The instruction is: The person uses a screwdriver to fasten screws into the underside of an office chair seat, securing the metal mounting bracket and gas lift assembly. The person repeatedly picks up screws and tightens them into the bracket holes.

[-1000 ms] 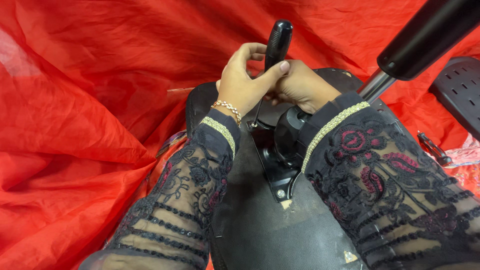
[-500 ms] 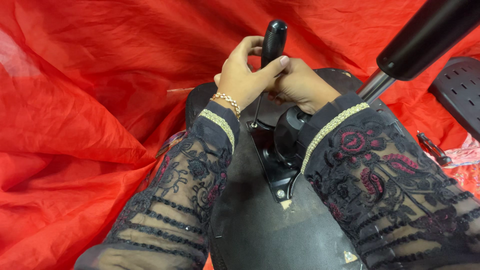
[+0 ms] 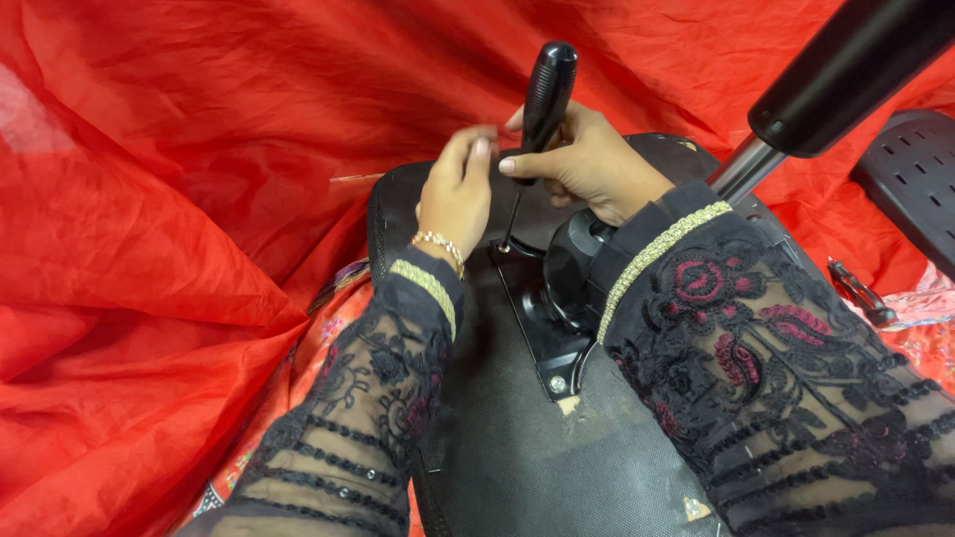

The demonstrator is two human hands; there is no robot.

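Note:
A black-handled screwdriver point(image 3: 546, 94) stands almost upright, its thin shaft reaching down to a corner of the black metal mounting plate point(image 3: 542, 343) on the underside of an upturned chair seat point(image 3: 517, 447). My right hand point(image 3: 582, 164) is wrapped around the lower part of the handle. My left hand point(image 3: 458, 189) sits just left of the handle with its fingers bent, fingertips near the handle. Whether they touch it is unclear. Both arms wear black lace sleeves with gold trim; a gold bracelet is on the left wrist.
Red fabric point(image 3: 169, 199) covers the floor all around the seat. A chrome column with a thick black cover point(image 3: 846, 70) rises to the upper right. A black perforated chair part point(image 3: 920, 184) lies at the right edge, a small dark tool point(image 3: 858, 290) beside it.
My left hand has come off the screwdriver handle and moved slightly left. My right hand now grips the handle, which stands a little more upright.

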